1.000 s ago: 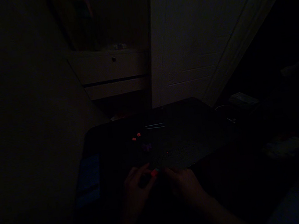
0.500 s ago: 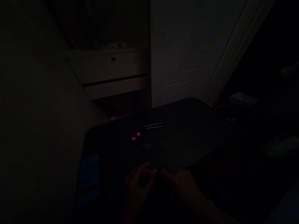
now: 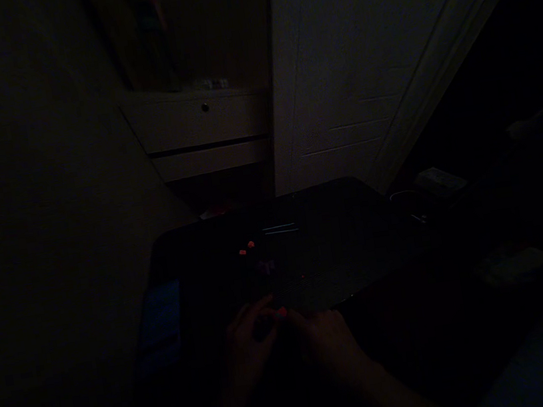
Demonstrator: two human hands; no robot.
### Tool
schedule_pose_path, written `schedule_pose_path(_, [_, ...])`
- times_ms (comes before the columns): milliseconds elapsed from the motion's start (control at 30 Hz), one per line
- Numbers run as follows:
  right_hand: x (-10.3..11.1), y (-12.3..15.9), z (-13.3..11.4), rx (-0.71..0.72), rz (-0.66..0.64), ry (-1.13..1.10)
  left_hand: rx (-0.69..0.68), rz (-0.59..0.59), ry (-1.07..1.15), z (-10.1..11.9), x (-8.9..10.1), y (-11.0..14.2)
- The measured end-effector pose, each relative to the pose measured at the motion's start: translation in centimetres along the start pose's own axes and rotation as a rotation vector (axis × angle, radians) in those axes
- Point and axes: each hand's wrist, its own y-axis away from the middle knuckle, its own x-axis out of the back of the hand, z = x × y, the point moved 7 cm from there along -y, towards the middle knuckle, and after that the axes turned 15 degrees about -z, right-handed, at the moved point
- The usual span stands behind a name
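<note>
The room is very dark. My left hand [image 3: 249, 348] and my right hand [image 3: 328, 340] meet at the near edge of a dark table [image 3: 356, 232], fingers curled together. A small red piece [image 3: 282, 311] shows between their fingertips; I cannot tell which hand pinches it. Two small red pieces [image 3: 246, 248] and a dim purplish piece [image 3: 264, 267] lie farther back on the table. A thin pale stick [image 3: 280, 228] lies behind them.
A pale drawer unit [image 3: 205, 128] with a knob stands behind the table, beside a white door [image 3: 353, 64]. A blue object [image 3: 159, 320] sits at the table's left edge. Dim items [image 3: 437, 180] lie to the right.
The red piece between my fingertips was partly hidden half a second ago and shows again now. Both hands stay together at the table's near edge.
</note>
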Motion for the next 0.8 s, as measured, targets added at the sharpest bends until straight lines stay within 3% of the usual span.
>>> schedule_pose_path(367, [-0.9, 0.1, 0.5, -0.123, -0.044, 0.018, -0.011, -0.035, -0.052, 0.6, -0.9, -0.1])
schedule_pose_path(500, [-1.4, 0.4, 1.4, -0.157, 0.008, -0.034, -0.002, 0.005, -0.090, 0.9, -1.1, 0.0])
schedule_pose_path(800, [-2.9, 0.6, 1.4, -0.126, 0.081, -0.095, 0.033, -0.040, -0.139, 0.1, -1.6, 0.2])
